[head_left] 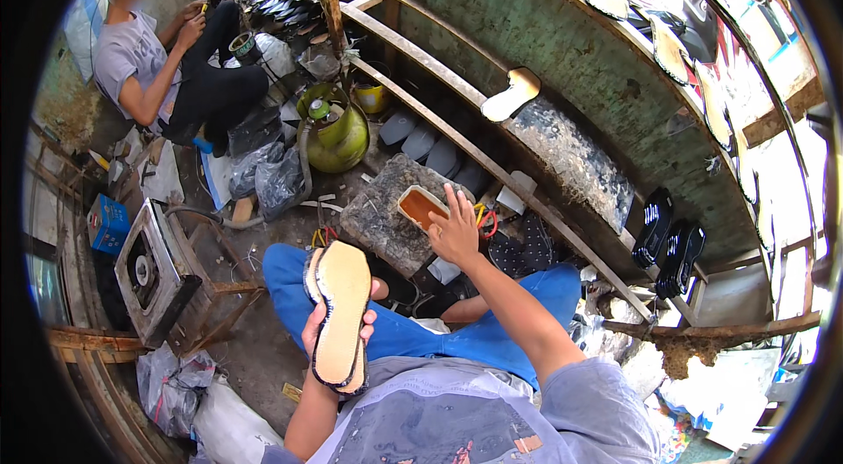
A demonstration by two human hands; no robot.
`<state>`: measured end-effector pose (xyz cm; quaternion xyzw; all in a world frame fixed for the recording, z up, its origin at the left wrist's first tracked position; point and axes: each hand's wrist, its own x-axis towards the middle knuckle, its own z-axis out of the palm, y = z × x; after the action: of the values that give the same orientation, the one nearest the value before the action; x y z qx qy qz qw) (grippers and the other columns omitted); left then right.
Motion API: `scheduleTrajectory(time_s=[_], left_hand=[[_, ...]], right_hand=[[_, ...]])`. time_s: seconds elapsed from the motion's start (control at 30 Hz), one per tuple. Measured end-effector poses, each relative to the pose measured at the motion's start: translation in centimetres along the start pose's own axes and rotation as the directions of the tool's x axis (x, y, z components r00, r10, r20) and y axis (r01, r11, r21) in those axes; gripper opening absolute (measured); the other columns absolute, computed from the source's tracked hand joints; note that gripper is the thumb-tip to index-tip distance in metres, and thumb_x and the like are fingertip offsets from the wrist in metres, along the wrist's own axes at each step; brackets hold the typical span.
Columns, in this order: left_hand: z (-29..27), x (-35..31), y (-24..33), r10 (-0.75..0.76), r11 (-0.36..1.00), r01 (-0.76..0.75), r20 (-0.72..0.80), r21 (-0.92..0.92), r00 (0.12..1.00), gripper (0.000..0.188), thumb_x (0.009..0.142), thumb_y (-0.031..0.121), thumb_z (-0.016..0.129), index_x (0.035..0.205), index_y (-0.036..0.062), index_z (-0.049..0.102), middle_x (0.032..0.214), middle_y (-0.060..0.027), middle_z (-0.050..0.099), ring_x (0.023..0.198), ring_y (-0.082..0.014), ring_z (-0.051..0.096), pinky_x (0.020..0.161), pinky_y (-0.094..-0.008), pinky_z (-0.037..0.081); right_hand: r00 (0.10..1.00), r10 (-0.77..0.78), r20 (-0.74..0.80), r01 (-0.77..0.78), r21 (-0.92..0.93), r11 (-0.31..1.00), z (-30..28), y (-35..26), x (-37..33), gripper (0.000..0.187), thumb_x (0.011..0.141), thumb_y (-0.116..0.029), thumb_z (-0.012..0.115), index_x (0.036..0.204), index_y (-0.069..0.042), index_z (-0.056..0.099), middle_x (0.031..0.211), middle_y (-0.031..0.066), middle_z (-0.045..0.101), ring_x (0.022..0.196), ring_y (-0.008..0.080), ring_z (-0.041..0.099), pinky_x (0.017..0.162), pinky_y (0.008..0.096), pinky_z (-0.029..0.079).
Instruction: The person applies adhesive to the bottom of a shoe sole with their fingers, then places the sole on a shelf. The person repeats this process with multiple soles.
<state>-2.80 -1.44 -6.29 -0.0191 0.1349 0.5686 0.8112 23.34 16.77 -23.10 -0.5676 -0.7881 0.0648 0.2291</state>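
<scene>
My left hand is closed around a pair of stacked shoe insoles, held upright above my lap. The front one has a tan face and stitched dark edges, and the other sits partly behind it. My right hand reaches to a small rectangular container with orange-brown, glue-like contents. Its fingers are stretched out at the container's right side, some over the rim; whether the fingertips touch the contents I cannot tell. The container rests on a worn, stained block in front of my crossed legs.
Beyond the block stand a green gas cylinder and several grey soles. A single-burner stove is at left. Another person sits at the far left. One insole lies on the wooden rack; black soles hang at right.
</scene>
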Motion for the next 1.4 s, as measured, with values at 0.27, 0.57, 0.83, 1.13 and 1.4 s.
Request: scheduleTrajectory(time_s=[0.27,0.57,0.83,1.13,1.4], left_hand=[[1.6,-0.1,-0.8,0.058,0.998,-0.058,0.064,-0.011,0.996,0.086,0.100,0.043,0.062,0.163,0.0024,0.021,0.156,-0.0314,0.034,0.102,-0.0340,0.060,0.079,-0.0417,0.058],[1.5,0.2,0.0,-0.101,0.995,0.102,0.129,-0.005,0.986,0.091,0.094,0.042,0.063,0.162,-0.0023,0.023,0.161,-0.0292,0.032,0.100,-0.0323,0.056,0.078,-0.0382,0.052],[3.4,0.3,0.0,-0.132,0.986,0.121,0.093,0.114,0.987,0.074,0.087,0.043,0.061,0.139,-0.0086,0.051,0.122,-0.0243,0.060,0.103,-0.0311,0.055,0.080,-0.0364,0.050],[6.0,0.2,-0.6,-0.165,0.954,0.144,0.061,0.262,0.984,0.073,0.088,0.044,0.059,0.139,-0.0076,0.049,0.114,-0.0251,0.062,0.100,-0.0324,0.059,0.085,-0.0382,0.051],[6.0,0.0,-0.5,-0.207,0.927,0.180,0.048,0.330,0.977,0.083,0.083,0.045,0.064,0.148,-0.0012,0.041,0.120,-0.0219,0.058,0.099,-0.0337,0.057,0.075,-0.0402,0.049]], right_hand=[[0.972,0.060,-0.227,-0.067,-0.021,0.998,0.1,0.7,2.2,0.039,0.096,-0.034,0.053,0.089,-0.006,0.079,0.156,0.0110,0.047,0.148,0.0315,0.036,0.126,0.0507,0.018],[0.976,-0.095,-0.197,0.088,-0.045,0.995,-2.8,-1.3,1.6,0.028,0.089,-0.031,0.066,0.077,-0.007,0.075,0.129,0.0084,0.059,0.136,0.0273,0.045,0.121,0.0531,0.020],[0.994,0.084,0.069,-0.085,0.972,0.217,-16.3,-9.5,2.7,0.033,0.093,-0.036,0.059,0.093,-0.006,0.070,0.146,0.0159,0.048,0.141,0.0277,0.038,0.119,0.0433,0.022],[0.950,-0.291,-0.115,0.306,0.539,0.785,-20.3,-16.0,0.1,0.044,0.092,-0.032,0.062,0.134,-0.024,0.072,0.167,0.0207,0.025,0.149,0.0390,0.024,0.121,0.0502,0.014],[0.977,-0.141,-0.162,0.198,0.430,0.881,-20.1,-16.3,-0.1,0.039,0.095,-0.028,0.053,0.127,-0.029,0.076,0.169,0.0168,0.026,0.149,0.0342,0.025,0.117,0.0473,0.014]])
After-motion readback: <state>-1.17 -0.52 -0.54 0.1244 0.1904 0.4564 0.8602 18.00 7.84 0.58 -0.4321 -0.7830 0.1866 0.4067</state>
